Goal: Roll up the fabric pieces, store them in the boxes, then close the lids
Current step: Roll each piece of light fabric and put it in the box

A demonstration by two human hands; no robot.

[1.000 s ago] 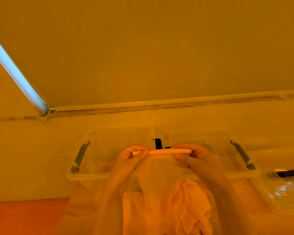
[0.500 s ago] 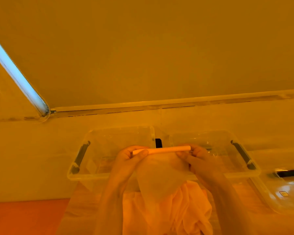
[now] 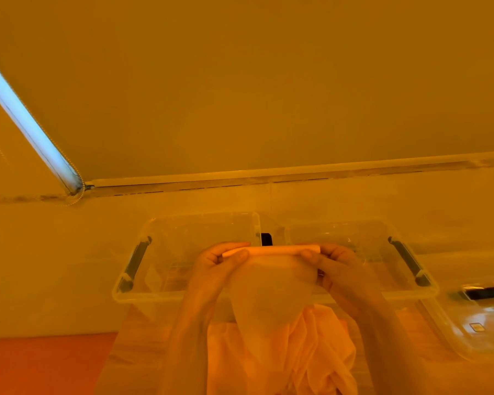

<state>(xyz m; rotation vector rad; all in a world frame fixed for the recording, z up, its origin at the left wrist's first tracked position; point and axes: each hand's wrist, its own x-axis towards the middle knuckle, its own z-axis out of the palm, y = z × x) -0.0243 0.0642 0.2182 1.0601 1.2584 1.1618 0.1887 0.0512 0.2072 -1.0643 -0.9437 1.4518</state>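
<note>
Both hands, left (image 3: 214, 263) and right (image 3: 335, 262), pinch the rolled top edge of a sheer fabric piece (image 3: 268, 289) between curled fingers and thumbs. It hangs toward 6 o'clock, over two open clear boxes (image 3: 183, 252) on the table (image 3: 54, 266). A lid (image 3: 479, 317) lies at 3 o'clock.

Two bare forearms entering from the near edge, no sleeves reaching the wrists. Left hand (image 3: 216, 265) and right hand (image 3: 335, 265) ungloved, with no rings, watch or bands showing. Short fingernails, dimly seen under strong amber lighting.
</note>
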